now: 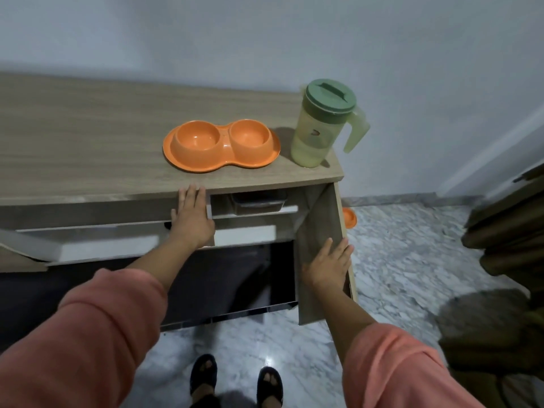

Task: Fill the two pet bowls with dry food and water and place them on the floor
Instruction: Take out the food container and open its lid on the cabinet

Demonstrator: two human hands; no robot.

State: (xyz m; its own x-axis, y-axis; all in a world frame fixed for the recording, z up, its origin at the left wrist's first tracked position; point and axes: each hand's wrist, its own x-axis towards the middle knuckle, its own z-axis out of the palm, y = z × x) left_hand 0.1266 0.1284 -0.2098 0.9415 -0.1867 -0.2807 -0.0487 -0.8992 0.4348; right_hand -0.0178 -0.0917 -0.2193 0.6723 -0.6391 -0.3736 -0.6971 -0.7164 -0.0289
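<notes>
A pale wall is backing a wood-grain cabinet (88,148) standing on a marbled grey floor (397,260). On its matte top, a glossy orange double pet bowl (221,146), two round empty cups joined in a peanut-shaped tray, is sitting near the right end, just beside a translucent green pitcher (321,125) with a darker lid, holding some liquid. The left hand (191,216) is pressing flat on the cabinet's front edge, fingers straight and together. The right hand (328,266) is resting on the open door (321,245), fingers straight, slightly spread. A dark container (257,203) is sitting on the inner shelf.
</notes>
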